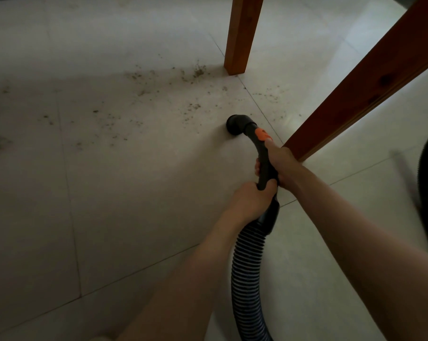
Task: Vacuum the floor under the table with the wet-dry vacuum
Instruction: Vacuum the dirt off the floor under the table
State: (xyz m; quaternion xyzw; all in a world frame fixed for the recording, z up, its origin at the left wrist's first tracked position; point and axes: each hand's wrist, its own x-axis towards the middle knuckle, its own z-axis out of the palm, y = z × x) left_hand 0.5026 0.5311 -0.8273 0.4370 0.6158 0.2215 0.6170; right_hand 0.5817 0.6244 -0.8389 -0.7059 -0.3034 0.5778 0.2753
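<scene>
Across the whole frame lay the tiled floor [109, 217], scattered dirt [198, 71] concentrated upper centre beside a wooden table leg [242, 33]. Rising from bottom centre, the ribbed hose [247, 267] fed the black nozzle [236, 125], mouth down near that dirt. Both hands wrapped the handle for control, it seemed: right hand [281, 166] higher, left hand [252, 198] below.

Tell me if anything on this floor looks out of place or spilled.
Yes. Dark crumbs and dust lie scattered over the pale tiles, thickest beside the far table leg and trailing left. The vacuum nozzle, held by both hands, sits at the patch's near edge. Nothing looks broken.
</scene>
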